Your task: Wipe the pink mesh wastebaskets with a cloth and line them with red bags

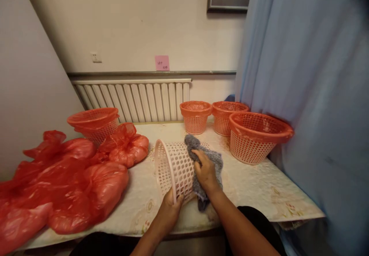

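Note:
A pale pink perforated plastic basket (pixel 180 163) lies tipped on its side at the middle of the table, its open rim facing left. My left hand (pixel 170 211) grips the lower part of that rim, thumb outside. Against the basket's right side, my right hand (pixel 205 171) presses a fuzzy grey cloth (pixel 215 160); its fingers are bent over the cloth, which drapes down over the basket's base.
Red plastic bags (pixel 106 187), full and knotted, cover the table's left side. Behind them stands a red-lined basket (pixel 96 123). Three more lined baskets (pixel 196 119) (pixel 226 119) (pixel 250 148) stand at the back right, beside a blue curtain (pixel 311 94). A radiator (pixel 138 100) is behind the table (pixel 276 194).

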